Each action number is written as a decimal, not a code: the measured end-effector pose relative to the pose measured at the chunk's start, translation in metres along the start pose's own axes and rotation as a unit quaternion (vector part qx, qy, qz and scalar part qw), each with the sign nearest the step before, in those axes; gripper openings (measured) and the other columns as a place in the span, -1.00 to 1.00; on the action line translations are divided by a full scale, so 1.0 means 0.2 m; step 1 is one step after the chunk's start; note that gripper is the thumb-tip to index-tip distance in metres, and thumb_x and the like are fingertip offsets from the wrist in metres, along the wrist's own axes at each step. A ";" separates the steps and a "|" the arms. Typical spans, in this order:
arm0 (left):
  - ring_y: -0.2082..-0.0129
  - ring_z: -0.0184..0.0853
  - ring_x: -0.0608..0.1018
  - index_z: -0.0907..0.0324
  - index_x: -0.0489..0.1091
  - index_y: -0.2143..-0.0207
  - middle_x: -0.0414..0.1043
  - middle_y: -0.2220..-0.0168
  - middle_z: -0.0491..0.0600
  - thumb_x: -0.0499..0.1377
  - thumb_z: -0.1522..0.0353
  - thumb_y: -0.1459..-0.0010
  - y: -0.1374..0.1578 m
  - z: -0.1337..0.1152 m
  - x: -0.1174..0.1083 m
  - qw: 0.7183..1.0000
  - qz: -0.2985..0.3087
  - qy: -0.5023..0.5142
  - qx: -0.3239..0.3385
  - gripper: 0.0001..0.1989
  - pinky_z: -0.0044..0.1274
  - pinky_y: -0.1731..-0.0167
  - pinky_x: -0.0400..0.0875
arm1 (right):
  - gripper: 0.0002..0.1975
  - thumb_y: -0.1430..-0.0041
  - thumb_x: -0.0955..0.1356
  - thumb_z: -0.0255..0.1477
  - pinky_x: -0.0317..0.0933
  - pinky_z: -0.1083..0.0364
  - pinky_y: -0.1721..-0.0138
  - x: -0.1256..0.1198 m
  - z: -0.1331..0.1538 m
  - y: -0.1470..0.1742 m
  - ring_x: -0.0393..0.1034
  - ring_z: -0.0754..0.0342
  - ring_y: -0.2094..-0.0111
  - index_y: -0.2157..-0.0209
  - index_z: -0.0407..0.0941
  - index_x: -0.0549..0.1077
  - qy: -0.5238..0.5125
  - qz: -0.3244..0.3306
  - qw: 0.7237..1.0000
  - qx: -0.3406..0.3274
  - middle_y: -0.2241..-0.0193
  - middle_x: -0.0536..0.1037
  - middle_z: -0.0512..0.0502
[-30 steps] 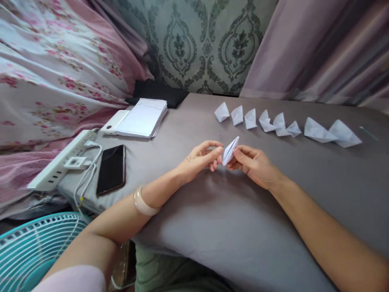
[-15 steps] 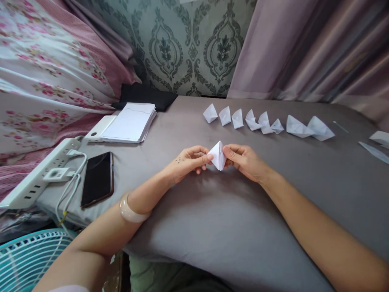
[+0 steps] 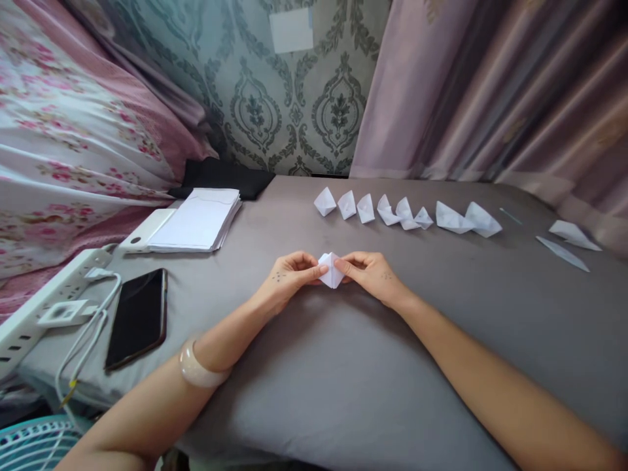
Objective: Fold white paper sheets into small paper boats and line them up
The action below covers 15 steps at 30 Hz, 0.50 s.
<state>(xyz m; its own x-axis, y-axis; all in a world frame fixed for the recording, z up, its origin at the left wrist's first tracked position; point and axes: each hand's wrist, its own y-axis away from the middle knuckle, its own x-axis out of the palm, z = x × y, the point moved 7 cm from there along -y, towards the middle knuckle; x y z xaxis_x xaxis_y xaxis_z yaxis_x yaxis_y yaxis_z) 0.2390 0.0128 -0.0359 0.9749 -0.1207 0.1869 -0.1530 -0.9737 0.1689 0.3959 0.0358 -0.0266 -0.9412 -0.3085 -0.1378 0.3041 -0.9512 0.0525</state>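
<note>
A small folded white paper (image 3: pixel 331 277), roughly diamond-shaped, is held between my two hands above the grey cloth. My left hand (image 3: pixel 293 276) pinches its left side, thumb in front and fingers behind. On the right side, my right hand (image 3: pixel 371 275) grips it the same way, its thumb lying over the front face. Beyond my hands stands a row of white folded paper boats, among them a leftmost one (image 3: pixel 324 201), a small one (image 3: pixel 423 218) and a larger one at the right end (image 3: pixel 483 219).
At the left lie a stack of white paper (image 3: pixel 193 219), a black phone (image 3: pixel 137 319) and a white power strip (image 3: pixel 53 301) with cables. A black cloth (image 3: pixel 226 178) is behind the stack. Folded paper pieces (image 3: pixel 574 234) rest far right. A fan (image 3: pixel 34 445) is at the lower left.
My view has tilted up and turned slightly right. The folded paper has turned to show a broader, flatter front face, and my right thumb has moved onto that face.
</note>
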 end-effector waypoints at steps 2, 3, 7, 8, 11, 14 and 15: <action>0.39 -0.39 0.55 0.25 0.39 0.45 0.50 0.43 -0.06 0.43 0.25 0.16 0.00 0.00 0.00 1.000 -0.007 0.003 0.003 -0.66 -0.52 0.27 0.42 | -0.70 0.03 0.46 -0.17 0.42 0.10 0.32 -0.01 0.00 0.00 0.51 0.08 0.36 0.39 -0.13 0.57 -0.013 -0.025 1.000 -0.007 0.42 0.62 -0.06; 0.40 -0.39 0.55 0.25 0.39 0.45 0.51 0.44 -0.06 0.43 0.25 0.16 0.00 0.01 0.00 1.000 -0.011 0.006 0.005 -0.66 -0.52 0.27 0.42 | -0.71 0.03 0.47 -0.18 0.43 0.11 0.33 -0.01 -0.01 0.00 0.51 0.08 0.37 0.38 -0.12 0.57 -0.021 -0.035 0.999 -0.013 0.42 0.62 -0.05; 0.43 -0.39 0.55 0.26 0.38 0.46 0.51 0.46 -0.07 0.44 0.27 0.18 -0.01 0.01 -0.01 0.999 -0.032 0.011 0.012 -0.65 -0.51 0.29 0.42 | -0.73 0.03 0.47 -0.24 0.41 0.14 0.40 0.00 -0.04 0.00 0.51 0.10 0.36 0.32 -0.11 0.53 -0.052 -0.044 0.997 -0.032 0.39 0.61 -0.04; 0.44 -0.40 0.55 0.26 0.38 0.46 0.51 0.47 -0.07 0.44 0.27 0.18 -0.01 0.01 -0.02 0.999 -0.038 0.011 0.013 -0.65 -0.51 0.29 0.43 | -0.72 0.03 0.47 -0.26 0.41 0.14 0.40 0.00 -0.04 0.00 0.51 0.10 0.36 0.29 -0.11 0.51 -0.060 -0.045 0.997 -0.032 0.40 0.61 -0.03; 0.42 -0.37 0.56 0.25 0.38 0.38 0.54 0.44 -0.06 0.45 0.29 0.20 -0.01 0.00 -0.02 0.998 -0.046 0.023 0.024 -0.62 -0.48 0.26 0.44 | -0.65 0.04 0.48 -0.31 0.40 0.13 0.39 0.00 -0.06 -0.01 0.51 0.10 0.37 0.19 -0.10 0.46 -0.082 -0.048 0.995 -0.033 0.41 0.61 -0.02; 0.37 -0.32 0.58 0.22 0.38 0.18 0.58 0.34 -0.01 0.46 0.31 0.21 -0.01 -0.01 -0.01 0.998 -0.044 0.036 0.031 -0.48 -0.41 0.22 0.46 | -0.66 0.03 0.47 -0.34 0.39 0.12 0.37 0.00 -0.06 -0.01 0.50 0.11 0.39 0.19 -0.11 0.43 -0.087 -0.052 0.994 -0.041 0.42 0.60 -0.01; 0.35 -0.31 0.59 0.22 0.38 0.15 0.58 0.32 0.01 0.46 0.32 0.22 -0.02 -0.01 -0.01 0.998 -0.038 0.035 0.026 -0.45 -0.40 0.20 0.46 | -0.67 0.03 0.47 -0.34 0.38 0.12 0.38 0.00 -0.05 -0.01 0.49 0.11 0.40 0.20 -0.11 0.43 -0.082 -0.055 0.994 -0.045 0.43 0.60 -0.01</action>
<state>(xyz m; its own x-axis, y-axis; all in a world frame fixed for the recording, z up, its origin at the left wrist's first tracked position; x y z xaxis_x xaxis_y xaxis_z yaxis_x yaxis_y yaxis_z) 0.2376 0.0163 -0.0348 0.9694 -0.0332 0.2433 -0.0679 -0.9884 0.1355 0.3972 0.0386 -0.0370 -0.9784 -0.2050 0.0255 0.2037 -0.9780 -0.0441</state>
